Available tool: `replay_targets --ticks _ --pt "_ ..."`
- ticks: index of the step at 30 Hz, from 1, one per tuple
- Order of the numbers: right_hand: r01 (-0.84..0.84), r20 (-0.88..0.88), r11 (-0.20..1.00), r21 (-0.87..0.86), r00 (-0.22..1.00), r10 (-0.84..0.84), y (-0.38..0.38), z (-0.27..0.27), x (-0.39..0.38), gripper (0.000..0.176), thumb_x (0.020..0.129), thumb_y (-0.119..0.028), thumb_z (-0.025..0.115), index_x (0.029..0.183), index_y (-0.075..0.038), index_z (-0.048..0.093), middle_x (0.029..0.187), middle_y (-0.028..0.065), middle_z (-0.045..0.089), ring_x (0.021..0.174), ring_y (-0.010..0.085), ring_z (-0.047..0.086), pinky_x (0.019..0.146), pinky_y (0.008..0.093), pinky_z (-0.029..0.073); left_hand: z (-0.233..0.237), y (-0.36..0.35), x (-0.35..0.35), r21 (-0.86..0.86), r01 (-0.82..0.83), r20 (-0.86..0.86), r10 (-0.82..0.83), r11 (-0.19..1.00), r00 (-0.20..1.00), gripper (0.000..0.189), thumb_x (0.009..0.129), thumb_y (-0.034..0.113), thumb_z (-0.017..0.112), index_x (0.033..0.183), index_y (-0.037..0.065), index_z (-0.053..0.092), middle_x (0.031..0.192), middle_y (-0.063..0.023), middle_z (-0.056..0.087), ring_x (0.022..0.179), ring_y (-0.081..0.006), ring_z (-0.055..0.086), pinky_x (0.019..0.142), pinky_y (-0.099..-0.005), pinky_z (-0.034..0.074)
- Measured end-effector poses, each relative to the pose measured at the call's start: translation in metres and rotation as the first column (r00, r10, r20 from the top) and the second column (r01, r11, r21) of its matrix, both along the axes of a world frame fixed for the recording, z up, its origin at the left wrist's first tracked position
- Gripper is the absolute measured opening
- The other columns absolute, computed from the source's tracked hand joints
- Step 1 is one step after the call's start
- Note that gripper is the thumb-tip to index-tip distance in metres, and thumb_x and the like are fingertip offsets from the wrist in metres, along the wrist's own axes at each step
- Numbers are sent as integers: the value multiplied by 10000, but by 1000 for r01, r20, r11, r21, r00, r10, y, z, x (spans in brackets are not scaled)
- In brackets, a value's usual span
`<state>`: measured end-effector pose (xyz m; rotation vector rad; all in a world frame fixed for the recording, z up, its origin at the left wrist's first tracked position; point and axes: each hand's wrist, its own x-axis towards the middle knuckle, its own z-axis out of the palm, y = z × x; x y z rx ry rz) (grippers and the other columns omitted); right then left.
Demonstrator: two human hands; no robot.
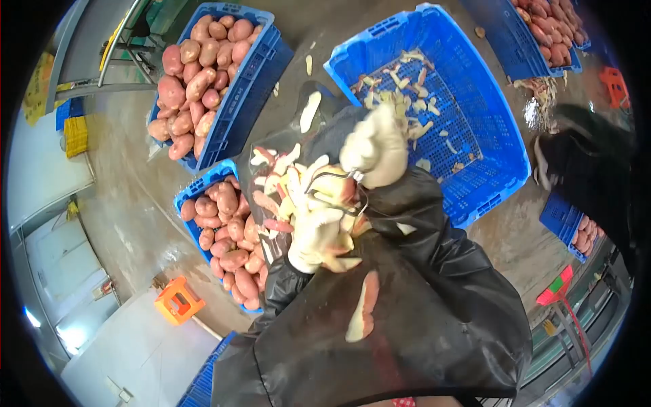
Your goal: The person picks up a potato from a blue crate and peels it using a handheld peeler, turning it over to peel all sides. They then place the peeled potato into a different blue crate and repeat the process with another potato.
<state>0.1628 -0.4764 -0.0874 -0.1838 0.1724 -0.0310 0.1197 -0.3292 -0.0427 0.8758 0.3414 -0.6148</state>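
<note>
My left hand [317, 237], in a pale glove, is closed around a partly peeled potato [336, 186] above my lap. My right hand [376, 146], gloved too and slightly blurred, grips a peeler [357, 176] whose metal head lies against the potato. Fingers hide much of the potato and the peeler's handle. Loose peelings [278, 183] with red skin and pale flesh are heaped beside my hands on the dark apron [407, 325]. One long peel strip [364, 308] rests lower on the apron.
A blue crate [508, 142] with scattered peelings stands ahead right. Red potatoes fill a blue crate [247, 102] at upper left and a lower crate [203, 180] nearer me. An orange stool [179, 300] is at left. Another person's dark-clothed leg [583, 163] shows at right.
</note>
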Motion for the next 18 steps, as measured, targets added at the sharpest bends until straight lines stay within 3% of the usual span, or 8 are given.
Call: replay_targets --ticks 3,6,8,10,11,12,16,18 --pt "130 -320 992 3 940 -122 -24 -30 28 480 913 -479 428 604 -112 456 489 27 404 475 223 479 496 364 414 -37 28 -12 -42 -84 -354 64 996 933 597 651 24 570 1230 26 427 1173 -118 516 1101 -245 480 956 -370 389" --pt "-78 299 947 313 954 -20 -27 -31 13 505 918 -503 390 591 -123 459 527 49 490 513 222 521 507 368 427 -15 -8 -2 -133 -207 9 210 969 978 570 636 39 572 1194 31 456 1119 -123 549 1079 -264 499 975 -372 372" --pt "-79 -73 996 32 994 82 -12 -9 7 501 926 -487 383 584 -128 451 498 58 489 492 204 520 473 342 421 -14 -6 -3 -189 -134 45 145 973 988 589 627 46 579 1201 23 449 1106 -126 556 1071 -267 506 983 -379 373" --pt "183 -298 960 -210 924 -241 -30 -48 27 485 934 -459 384 585 -130 453 479 54 466 463 203 509 457 326 423 -5 -9 -3 -230 -261 -120 238 938 964 604 619 60 585 1206 23 448 1121 -141 550 1083 -279 501 992 -391 365" --pt "177 -305 977 118 943 -134 -42 -37 22 463 937 -422 405 584 -125 452 467 42 438 443 194 489 443 314 419 -8 -9 1 -233 -256 -107 237 938 966 604 619 60 585 1206 23 448 1121 -141 550 1083 -279 501 992 -391 365" --pt "168 43 974 150 983 -176 -27 -24 13 453 934 -405 424 587 -115 454 472 38 423 446 205 477 447 334 419 -14 -11 6 -276 -256 -111 234 927 966 611 620 68 586 1213 27 445 1135 -148 544 1090 -285 496 993 -398 362" --pt "122 -322 992 -27 938 -124 -25 -35 25 452 913 -461 436 625 -113 456 524 35 437 479 213 446 476 387 410 -9 -12 -3 -308 -239 -85 223 921 971 620 627 98 590 1224 32 438 1162 -154 530 1100 -279 485 993 -412 350" --pt "110 -216 987 119 973 -82 -54 -47 28 448 921 -467 410 650 -119 488 521 12 425 490 189 429 487 377 394 -3 -6 -2 -345 -218 -160 172 913 972 595 640 124 592 1211 36 454 1152 -138 540 1105 -274 481 998 -427 340"
